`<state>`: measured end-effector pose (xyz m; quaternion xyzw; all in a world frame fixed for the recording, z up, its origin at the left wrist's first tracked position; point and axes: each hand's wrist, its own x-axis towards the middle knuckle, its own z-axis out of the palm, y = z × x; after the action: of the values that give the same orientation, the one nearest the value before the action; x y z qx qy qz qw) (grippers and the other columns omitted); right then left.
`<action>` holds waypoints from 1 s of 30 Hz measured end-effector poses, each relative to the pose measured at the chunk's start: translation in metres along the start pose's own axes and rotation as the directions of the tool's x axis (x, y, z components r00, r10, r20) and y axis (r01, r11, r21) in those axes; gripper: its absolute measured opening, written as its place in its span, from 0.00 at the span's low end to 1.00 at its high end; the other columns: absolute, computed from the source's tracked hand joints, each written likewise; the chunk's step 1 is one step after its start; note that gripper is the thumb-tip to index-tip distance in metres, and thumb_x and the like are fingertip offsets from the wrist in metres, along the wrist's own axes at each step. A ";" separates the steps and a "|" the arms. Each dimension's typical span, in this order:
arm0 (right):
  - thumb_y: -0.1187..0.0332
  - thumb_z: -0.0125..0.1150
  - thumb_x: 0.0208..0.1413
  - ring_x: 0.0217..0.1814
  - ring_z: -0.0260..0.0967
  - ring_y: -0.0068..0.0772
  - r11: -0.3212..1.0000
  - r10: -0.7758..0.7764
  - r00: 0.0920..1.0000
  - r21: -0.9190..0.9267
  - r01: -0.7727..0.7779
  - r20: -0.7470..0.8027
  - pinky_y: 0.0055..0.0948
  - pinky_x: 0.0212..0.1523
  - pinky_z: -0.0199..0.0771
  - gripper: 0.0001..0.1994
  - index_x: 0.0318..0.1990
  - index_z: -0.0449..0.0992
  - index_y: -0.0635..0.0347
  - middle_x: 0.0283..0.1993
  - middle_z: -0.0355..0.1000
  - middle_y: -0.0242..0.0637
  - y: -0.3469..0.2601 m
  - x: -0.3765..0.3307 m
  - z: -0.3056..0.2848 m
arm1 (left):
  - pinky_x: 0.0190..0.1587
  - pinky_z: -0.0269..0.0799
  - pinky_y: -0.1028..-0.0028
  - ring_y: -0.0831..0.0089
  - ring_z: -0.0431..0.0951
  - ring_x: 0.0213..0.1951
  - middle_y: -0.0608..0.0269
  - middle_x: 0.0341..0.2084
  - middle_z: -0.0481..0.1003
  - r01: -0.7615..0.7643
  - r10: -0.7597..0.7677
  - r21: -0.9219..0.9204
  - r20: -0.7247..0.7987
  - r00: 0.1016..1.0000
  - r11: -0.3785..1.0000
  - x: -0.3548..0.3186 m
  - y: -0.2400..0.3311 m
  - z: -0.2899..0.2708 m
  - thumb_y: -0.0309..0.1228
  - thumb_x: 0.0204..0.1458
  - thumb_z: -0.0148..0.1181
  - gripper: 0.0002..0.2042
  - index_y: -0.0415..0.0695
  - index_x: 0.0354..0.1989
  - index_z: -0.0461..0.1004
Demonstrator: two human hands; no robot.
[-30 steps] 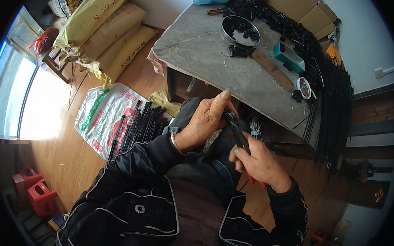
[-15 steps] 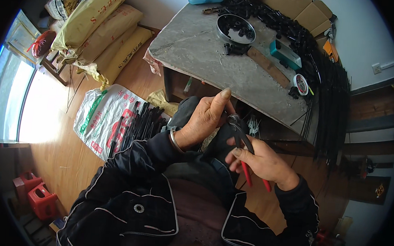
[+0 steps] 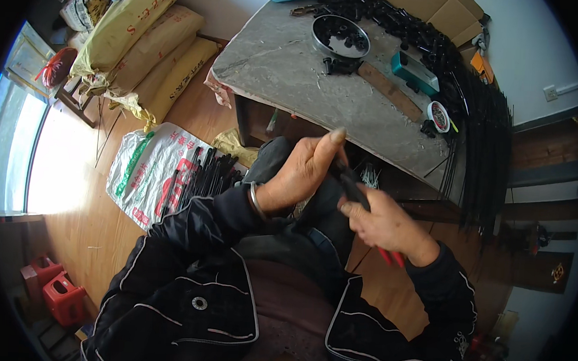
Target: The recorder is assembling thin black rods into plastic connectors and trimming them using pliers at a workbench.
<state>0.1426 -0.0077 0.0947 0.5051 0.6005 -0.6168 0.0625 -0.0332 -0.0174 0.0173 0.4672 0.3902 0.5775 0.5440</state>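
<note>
My right hand grips red-handled pliers; the red handle tips poke out below the palm and the dark jaws point up toward my left hand. My left hand is closed around a small dark part right at the plier jaws, with the thumb raised; the part itself is mostly hidden by the fingers. Both hands are over my lap, just in front of the grey table. A metal bracelet circles my left wrist.
On the table sit a round metal pan with black parts, a wooden block, a teal box, a small white tub and long black rods. Black rods lie on a white sack on the floor. Yellow sacks are stacked at left.
Both hands have stayed together over my lap; the right hand with the pliers shifted slightly. The view has tilted a little, nothing taken or let go.
</note>
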 end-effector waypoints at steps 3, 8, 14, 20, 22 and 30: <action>0.60 0.53 0.62 0.22 0.66 0.33 0.825 -0.492 0.835 -0.437 0.357 -0.246 0.31 0.24 0.66 0.13 0.42 0.69 0.62 0.25 0.69 0.38 0.006 0.037 -0.019 | 0.27 0.60 0.77 0.79 0.64 0.22 0.68 0.15 0.64 -0.094 0.099 0.041 -0.160 0.982 0.995 0.019 0.028 -0.020 0.40 0.64 0.45 0.18 0.35 0.37 0.73; 0.57 0.55 0.59 0.40 0.70 0.61 0.673 -0.491 0.696 -0.735 -0.079 -0.524 0.45 0.39 0.68 0.18 0.44 0.69 0.64 0.35 0.73 0.57 0.005 0.080 -0.066 | 0.21 0.56 0.75 0.78 0.57 0.16 0.71 0.14 0.55 -0.542 0.549 0.157 -0.444 0.708 0.826 0.034 0.180 -0.093 0.54 0.62 0.42 0.30 0.32 0.44 0.67; 0.51 0.56 0.59 0.42 0.72 0.55 0.551 -0.669 0.523 -0.825 -0.128 -0.528 0.45 0.39 0.69 0.21 0.46 0.69 0.62 0.39 0.74 0.51 0.050 0.117 -0.101 | 0.14 0.46 0.79 0.85 0.50 0.12 0.78 0.11 0.53 -0.284 0.477 0.402 -0.547 0.688 0.870 0.001 0.159 -0.173 0.53 0.63 0.42 0.24 0.44 0.35 0.74; 0.50 0.57 0.58 0.43 0.71 0.48 0.467 -0.798 0.363 -0.874 -0.130 -0.481 0.40 0.39 0.70 0.20 0.45 0.72 0.59 0.42 0.72 0.43 0.046 0.136 -0.090 | 0.35 0.73 0.58 0.50 0.76 0.34 0.50 0.34 0.74 0.089 0.395 0.961 -0.191 0.899 0.261 -0.025 -0.103 -0.278 0.25 0.54 0.48 0.12 0.45 0.46 0.71; 0.53 0.59 0.57 0.45 0.70 0.48 0.435 -0.825 0.337 -0.891 -0.134 -0.454 0.40 0.41 0.69 0.19 0.45 0.73 0.59 0.43 0.72 0.42 0.046 0.133 -0.095 | 0.35 0.73 0.56 0.47 0.76 0.35 0.49 0.37 0.72 0.176 0.268 0.960 -0.232 0.935 0.216 -0.038 -0.183 -0.289 0.24 0.52 0.48 0.16 0.46 0.50 0.69; 0.69 0.66 0.44 0.51 0.67 0.45 0.487 -0.833 0.252 -0.869 -0.089 -0.493 0.42 0.54 0.61 0.16 0.44 0.75 0.57 0.46 0.72 0.41 0.038 0.131 -0.092 | 0.53 0.68 0.56 0.49 0.71 0.52 0.40 0.48 0.69 0.330 -0.125 0.913 -0.308 0.943 0.241 -0.081 -0.364 -0.319 0.32 0.59 0.47 0.19 0.57 0.59 0.68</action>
<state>0.1562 0.1256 -0.0011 0.4801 0.8369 0.0997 -0.2432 -0.2471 -0.0416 -0.4238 0.5854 0.7657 0.1797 0.1966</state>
